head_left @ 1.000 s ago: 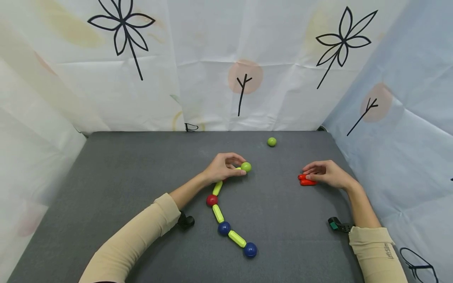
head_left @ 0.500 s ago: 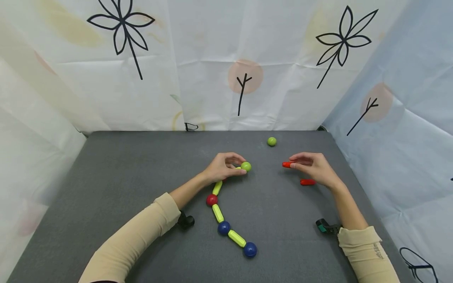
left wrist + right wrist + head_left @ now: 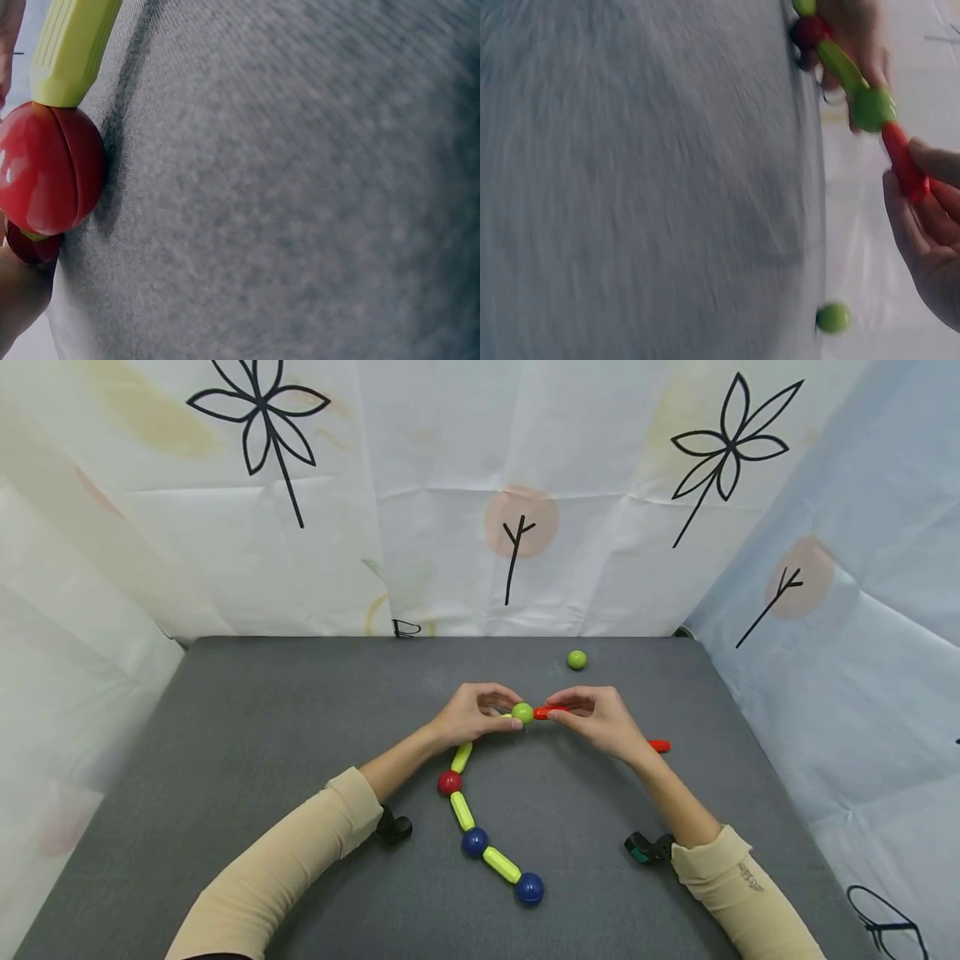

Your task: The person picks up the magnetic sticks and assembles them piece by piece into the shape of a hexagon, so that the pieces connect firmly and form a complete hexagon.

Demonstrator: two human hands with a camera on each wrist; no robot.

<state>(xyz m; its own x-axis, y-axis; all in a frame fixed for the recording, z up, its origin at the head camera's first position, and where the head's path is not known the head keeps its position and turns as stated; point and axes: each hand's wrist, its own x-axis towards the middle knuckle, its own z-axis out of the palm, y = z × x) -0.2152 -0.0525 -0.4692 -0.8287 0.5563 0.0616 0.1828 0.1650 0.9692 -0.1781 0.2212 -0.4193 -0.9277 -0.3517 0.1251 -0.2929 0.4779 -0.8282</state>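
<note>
My left hand (image 3: 474, 712) pinches a green ball (image 3: 522, 714) at the far end of a chain of balls and yellow-green rods. From there the chain curves toward me through a red ball (image 3: 449, 783), one blue ball (image 3: 475, 842) and an end blue ball (image 3: 529, 889). Another red ball is mostly hidden under the left hand. Between thumb and fingers, my right hand (image 3: 606, 720) holds a red rod (image 3: 906, 161), its tip right at the green ball. The left wrist view shows a red ball (image 3: 52, 169) with a yellow-green rod (image 3: 73, 52) meeting it.
A second red rod (image 3: 660, 746) lies on the grey table (image 3: 300, 693), partly covered by the right forearm. Toward the back edge sits a loose green ball (image 3: 577, 660). Patterned cloth (image 3: 435, 543) hangs behind the table and along both sides.
My right hand has picked up one of the two red rods and carried it left to the green ball. The other rod stays on the table. The left hand holds its place.
</note>
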